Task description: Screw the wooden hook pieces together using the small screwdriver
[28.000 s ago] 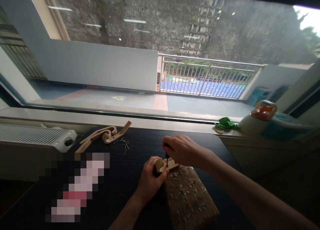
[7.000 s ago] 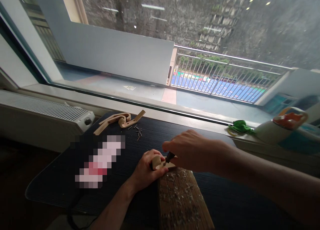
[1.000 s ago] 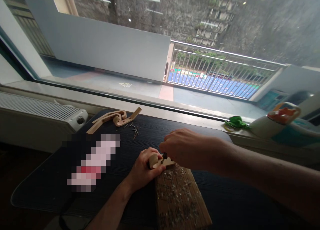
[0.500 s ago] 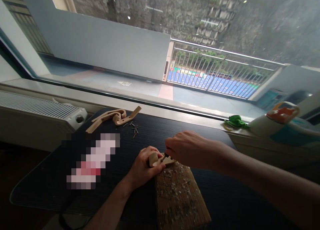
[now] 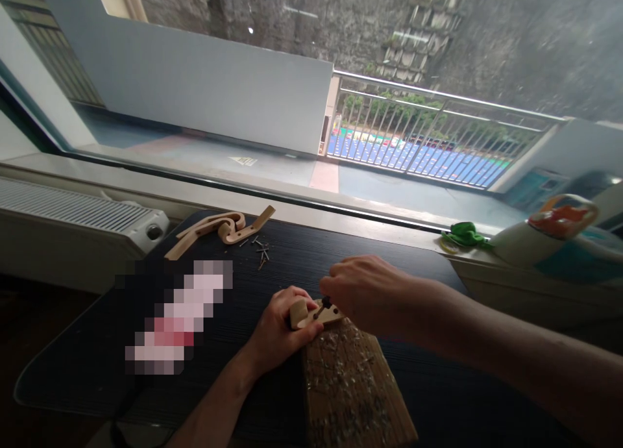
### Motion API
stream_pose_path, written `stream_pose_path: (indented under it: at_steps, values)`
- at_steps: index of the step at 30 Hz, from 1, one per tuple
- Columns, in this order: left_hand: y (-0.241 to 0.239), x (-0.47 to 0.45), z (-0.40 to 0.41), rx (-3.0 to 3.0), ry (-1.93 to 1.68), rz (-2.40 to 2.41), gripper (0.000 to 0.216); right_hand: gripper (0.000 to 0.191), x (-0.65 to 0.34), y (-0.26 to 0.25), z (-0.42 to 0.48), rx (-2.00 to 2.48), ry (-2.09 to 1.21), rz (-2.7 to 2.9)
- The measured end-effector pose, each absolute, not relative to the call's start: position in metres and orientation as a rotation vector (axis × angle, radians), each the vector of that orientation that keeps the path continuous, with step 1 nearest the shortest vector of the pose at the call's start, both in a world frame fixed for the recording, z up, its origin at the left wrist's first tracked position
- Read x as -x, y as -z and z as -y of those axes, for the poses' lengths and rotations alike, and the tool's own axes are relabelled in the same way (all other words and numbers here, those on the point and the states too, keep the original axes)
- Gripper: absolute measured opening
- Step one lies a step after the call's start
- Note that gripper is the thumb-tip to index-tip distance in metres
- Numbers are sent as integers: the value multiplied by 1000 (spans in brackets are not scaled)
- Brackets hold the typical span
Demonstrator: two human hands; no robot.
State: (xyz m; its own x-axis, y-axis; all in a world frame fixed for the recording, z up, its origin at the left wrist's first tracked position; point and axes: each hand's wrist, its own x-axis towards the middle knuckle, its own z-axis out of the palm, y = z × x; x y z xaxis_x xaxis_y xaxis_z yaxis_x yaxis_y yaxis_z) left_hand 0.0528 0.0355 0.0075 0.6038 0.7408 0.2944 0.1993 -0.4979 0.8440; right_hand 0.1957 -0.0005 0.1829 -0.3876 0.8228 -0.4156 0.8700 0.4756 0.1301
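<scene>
My left hand (image 5: pixel 280 328) is closed around a small pale wooden piece (image 5: pixel 311 315) that rests on the far end of a scarred wooden block (image 5: pixel 350 389). My right hand (image 5: pixel 365 292) is closed on a small dark-handled tool (image 5: pixel 322 306) whose tip touches the top of the wooden piece. Both hands sit over a dark table (image 5: pixel 87 363) in front of a wide window.
Curved wooden pieces (image 5: pixel 219 227) and several small nails (image 5: pixel 260 248) lie at the table's far left. A white radiator (image 5: pixel 82 217) stands to the left. A green object (image 5: pixel 462 234) and a white and orange container (image 5: pixel 545 237) sit on the sill at right.
My right hand has shifted slightly over the wooden piece with the tool, moving a little right and then back left. My left hand has kept its hold on the piece.
</scene>
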Motion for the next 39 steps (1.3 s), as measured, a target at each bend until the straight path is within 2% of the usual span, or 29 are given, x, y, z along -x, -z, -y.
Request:
stream_pose_path:
  at_steps: [3,10,12,17,21,25,30,34,36,39]
  values:
    - [-7,-53,-36,-2017,-846,-758,20,16,-198,-178,-3,-1445,175,-2320]
    - [-7,-53,-36,-2032,-859,-758,20,33,-205,-176,-4,-1547,51,-2281]
    - [-7,-53,-36,-2032,-853,-758,19,31,-204,-183,-3,-1587,76,-2264]
    - [-7,-53,-35,-2025,-868,-732,20,15,-197,-204,-2,-1460,193,-2302]
    - [-5,-53,-36,-2032,-850,-752,19,14,-193,-196,-4,-1343,243,-2364]
    - [-4,-54,-37,-2028,-841,-761,19,16,-197,-181,-6,-1389,224,-2374]
    - [-5,-54,-37,-2038,-862,-753,20,32,-208,-173,-12,-1592,200,-2334]
    - [-8,-53,-37,-2047,-860,-735,19,31,-210,-185,-13,-1597,404,-2254]
    - [-10,-52,-36,-2039,-865,-733,19,28,-213,-196,-9,-1585,406,-2262]
    - [-13,-51,-35,-2034,-863,-733,20,31,-228,-206,2,-1811,419,-2320]
